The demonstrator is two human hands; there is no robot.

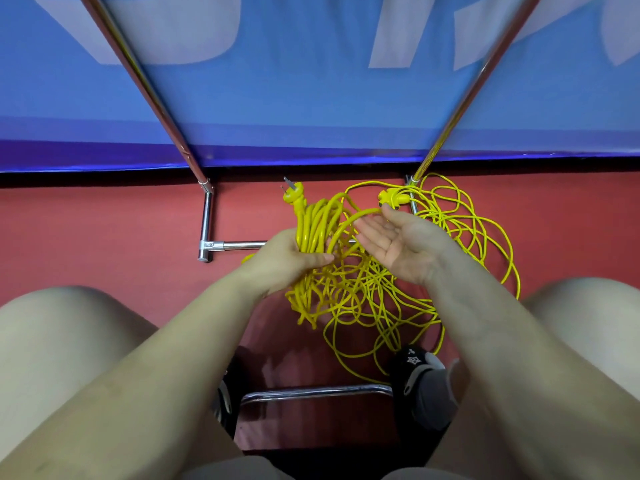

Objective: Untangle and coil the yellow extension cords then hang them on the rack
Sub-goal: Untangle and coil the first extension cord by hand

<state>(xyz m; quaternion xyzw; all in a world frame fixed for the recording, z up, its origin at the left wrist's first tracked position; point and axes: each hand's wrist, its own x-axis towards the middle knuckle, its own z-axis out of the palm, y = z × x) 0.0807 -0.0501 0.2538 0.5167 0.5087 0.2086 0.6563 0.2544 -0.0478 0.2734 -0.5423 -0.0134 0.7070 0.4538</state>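
Observation:
My left hand (pixel 287 258) grips a bundle of coiled yellow cord (pixel 317 223) whose plug (pixel 292 195) sticks up at the far end. My right hand (pixel 398 240) is spread palm up beside the bundle, with one cord loop running over its fingertips. A loose tangle of thin yellow cord (pixel 377 299) lies on the red floor under and to the right of both hands. A second yellow plug (pixel 389 197) lies near the rack's right foot. The chrome rack (pixel 207 216) stands ahead, its two poles rising out of view.
A blue banner (pixel 311 109) hangs behind the rack. My bare knees frame the view left and right. A chrome chair bar (pixel 311 393) and my black shoe (pixel 419 368) are below the tangle, on the red floor (pixel 104 230).

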